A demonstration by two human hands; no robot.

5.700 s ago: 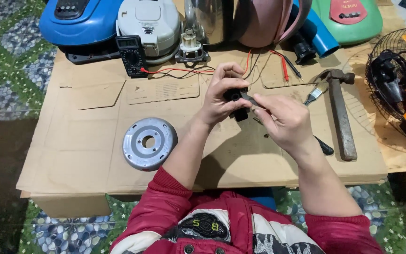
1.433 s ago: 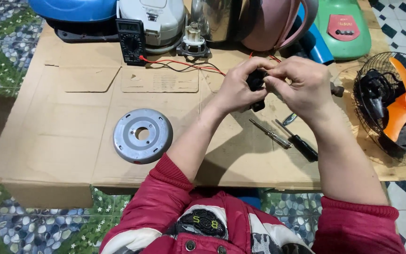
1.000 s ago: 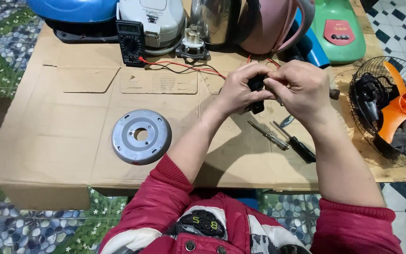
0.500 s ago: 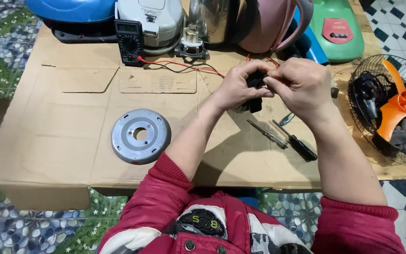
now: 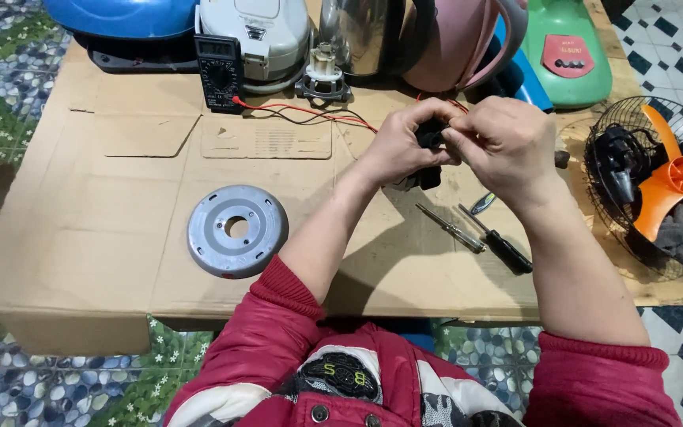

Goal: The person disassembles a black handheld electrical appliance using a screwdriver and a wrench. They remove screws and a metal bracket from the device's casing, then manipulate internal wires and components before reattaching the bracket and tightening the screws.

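Both hands meet over the cardboard-covered table (image 5: 104,229). My left hand (image 5: 401,145) grips a small black part (image 5: 428,139) that shows between the fingers and hangs a little below the palm. My right hand (image 5: 504,144) pinches the same black part from the right, fingers closed on its upper end. Most of the part is hidden by the hands. Two screwdrivers (image 5: 476,237) lie on the cardboard just below my right wrist. A grey round metal disc (image 5: 237,231) with a centre hole lies to the left of my left forearm.
Along the far edge stand a blue appliance (image 5: 120,16), a black multimeter (image 5: 218,71) with red and black leads (image 5: 310,117), a white cooker (image 5: 256,32), a steel kettle (image 5: 365,35), a pink kettle (image 5: 460,39) and a green device (image 5: 569,49). A fan (image 5: 658,186) with orange blades lies at right.
The hands stay joined on the black part with small finger shifts. The view has drifted slightly, and the hammer seen at the start is out of sight.
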